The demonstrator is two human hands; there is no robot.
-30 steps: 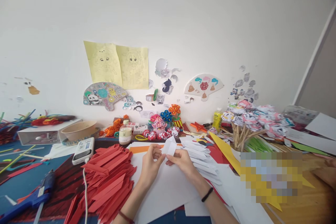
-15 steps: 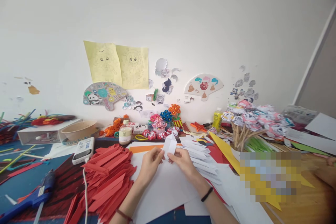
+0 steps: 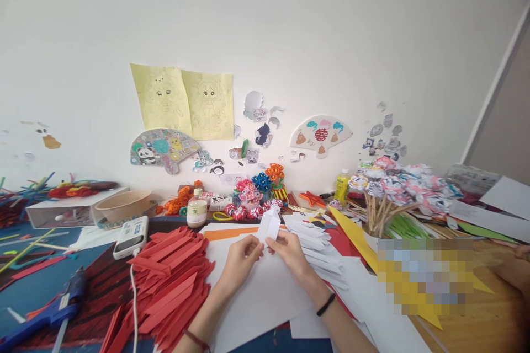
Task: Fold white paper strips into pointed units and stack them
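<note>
Both hands meet over the table's middle, pinching a small folded white paper piece (image 3: 269,224) that sticks up between them. My left hand (image 3: 238,259) grips its lower left edge. My right hand (image 3: 290,253), with a black band on the wrist, grips its lower right edge. Under the hands lie large white sheets (image 3: 260,298). A heap of folded white paper pieces (image 3: 314,242) sits just right of my right hand. A big pile of folded red paper strips (image 3: 174,276) lies left of my left hand.
A blue glue gun (image 3: 49,314), a white power bank (image 3: 131,236) with cable, a small bottle (image 3: 197,209), a beige bowl (image 3: 123,205), paper flowers on sticks (image 3: 393,187) and a yellow glue bottle (image 3: 342,186) crowd the table. Another person's hand (image 3: 519,256) shows at far right.
The folded white piece has turned slightly and been raised a little between my fingers. My fingertips have shifted closer together on its base.
</note>
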